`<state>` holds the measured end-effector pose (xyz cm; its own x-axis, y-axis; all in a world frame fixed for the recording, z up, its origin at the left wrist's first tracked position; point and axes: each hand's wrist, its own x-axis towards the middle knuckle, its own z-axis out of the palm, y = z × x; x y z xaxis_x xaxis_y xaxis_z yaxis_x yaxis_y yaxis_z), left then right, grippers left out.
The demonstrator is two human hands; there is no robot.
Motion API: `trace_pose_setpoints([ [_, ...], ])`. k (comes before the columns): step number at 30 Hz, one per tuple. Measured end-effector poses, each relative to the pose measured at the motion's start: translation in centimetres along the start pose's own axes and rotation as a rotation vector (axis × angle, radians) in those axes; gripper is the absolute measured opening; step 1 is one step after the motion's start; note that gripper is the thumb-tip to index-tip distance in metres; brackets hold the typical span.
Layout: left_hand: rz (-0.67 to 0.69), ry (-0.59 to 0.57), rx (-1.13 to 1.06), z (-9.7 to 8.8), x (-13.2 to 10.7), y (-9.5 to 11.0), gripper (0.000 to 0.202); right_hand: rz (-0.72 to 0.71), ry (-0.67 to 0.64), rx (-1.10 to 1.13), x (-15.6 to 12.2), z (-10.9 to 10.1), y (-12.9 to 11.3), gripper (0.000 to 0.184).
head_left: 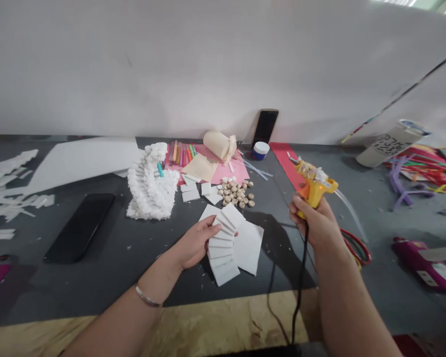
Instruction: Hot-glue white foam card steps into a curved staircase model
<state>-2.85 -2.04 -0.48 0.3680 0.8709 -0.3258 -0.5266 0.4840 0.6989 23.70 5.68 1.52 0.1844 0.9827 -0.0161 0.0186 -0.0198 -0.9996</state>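
Observation:
Between the thumb and fingers of my left hand point(198, 240) is a small white staircase point(222, 248) of overlapping foam or card strips, fanned in a curve. White square sheets point(250, 245) lie on the table just behind and beside it. My right hand point(317, 218) grips a yellow hot glue gun point(314, 186), raised over the table with its nozzle pointing away to the left. A clear glue stick point(351, 213) pokes out of its back, and a black cord point(301, 277) hangs down from it. The nozzle is apart from the staircase.
A textured white model point(154, 186) stands left of centre, near a black phone point(80, 228). Round wooden-looking pieces point(238, 192), coloured sticks point(179, 153) and a blue-and-white jar point(260, 150) lie beyond my hands. At right are a white cup point(390, 144) and a magenta tool point(427, 263).

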Motion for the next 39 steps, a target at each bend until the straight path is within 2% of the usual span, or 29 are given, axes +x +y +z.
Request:
trace_pose_setpoints([
  [3, -0.006, 0.025, 0.004, -0.1, 0.0, -0.1, 0.030, -0.013, -0.061, -0.068, -0.3, -0.1, 0.1, 0.040],
  [7, -0.013, 0.039, 0.015, -0.2, 0.1, -0.1, 0.032, -0.070, -0.177, -0.009, -0.7, -0.5, 0.5, 0.029],
  [13, -0.015, 0.043, -0.002, -0.1, 0.2, -0.2, 0.030, 0.054, -0.435, -0.306, -1.7, -1.2, 0.7, 0.032],
  [15, -0.015, 0.058, -0.004, -0.1, 0.2, -0.2, 0.031, 0.064, -0.487, -0.336, -2.2, -1.1, 0.9, 0.035],
  [20, -0.009, 0.096, 0.001, 0.1, 0.2, -0.4, 0.035, 0.066, -0.463, -0.408, -3.5, 0.5, 0.9, 0.034],
  [22, -0.007, 0.105, 0.003, 0.3, 0.2, -0.4, 0.035, 0.020, -0.443, -0.465, -3.9, 1.3, 0.7, 0.032],
  [25, -0.002, 0.118, 0.001, 0.3, 0.2, -0.3, 0.035, -0.053, -0.483, -0.554, -4.1, 2.0, 0.5, 0.028],
  [29, -0.004, 0.115, -0.006, 0.3, 0.3, -0.4, 0.034, -0.098, -0.473, -0.575, -4.1, 2.2, 0.6, 0.028],
  [35, -0.001, 0.112, -0.009, 0.3, 0.3, -0.5, 0.037, -0.058, -0.505, -0.574, -4.5, 2.4, 0.5, 0.032],
  [39, -0.003, 0.116, -0.001, 0.4, 0.2, -0.4, 0.040, -0.084, -0.481, -0.635, -4.7, 2.4, 0.4, 0.032],
])
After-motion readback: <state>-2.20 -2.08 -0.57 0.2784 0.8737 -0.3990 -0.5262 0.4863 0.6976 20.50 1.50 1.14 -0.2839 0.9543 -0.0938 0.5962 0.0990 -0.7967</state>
